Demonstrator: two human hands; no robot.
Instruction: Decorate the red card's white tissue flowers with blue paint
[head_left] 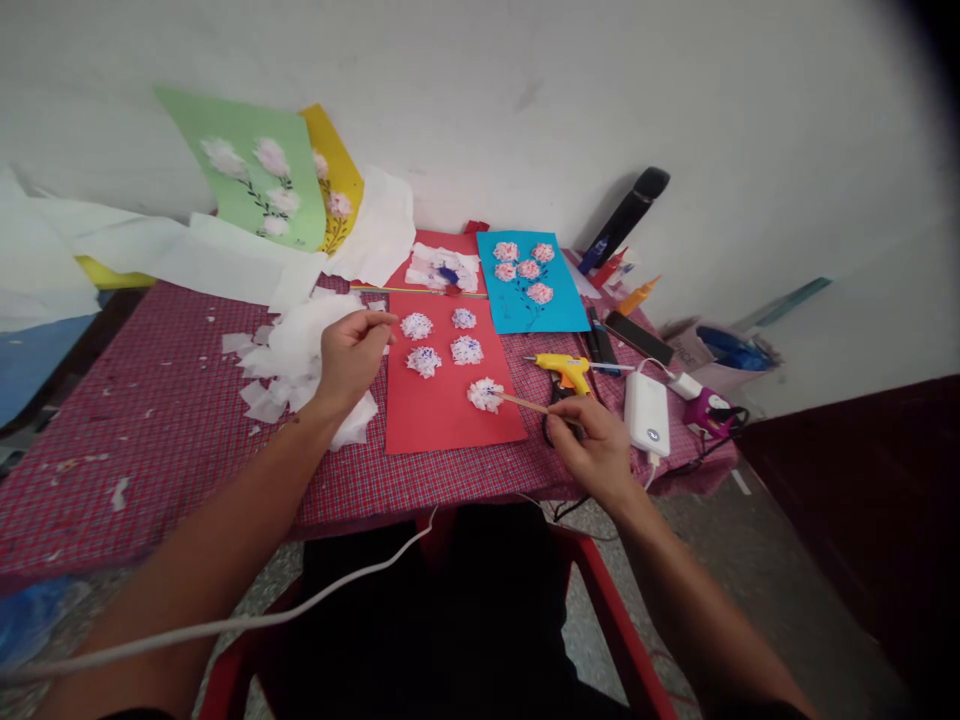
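Observation:
A red sheet (450, 425) lies on the table with several white tissue-paper flowers (466, 350) on it, their middles dabbed blue-purple. My right hand (596, 445) pinches a thin flat wooden stick (525, 404). The stick's far end touches the flower at lower right (486, 394). At the sheet's left edge, my left hand (354, 355) hovers beside another flower (416, 326), fingers curled and tips together; whatever they hold, if anything, is too small to make out. Loose white tissue pieces (289, 345) are heaped left of that hand.
A yellow glue gun (562, 368), scissors (551, 428) and a white power bank (646, 412) sit at right. Behind are a blue sheet with flowers (525, 310), a stained tissue (442, 270) and a black bottle (626, 220). Green flower artwork (247, 180) leans on the wall. A white cable (322, 595) crosses in front.

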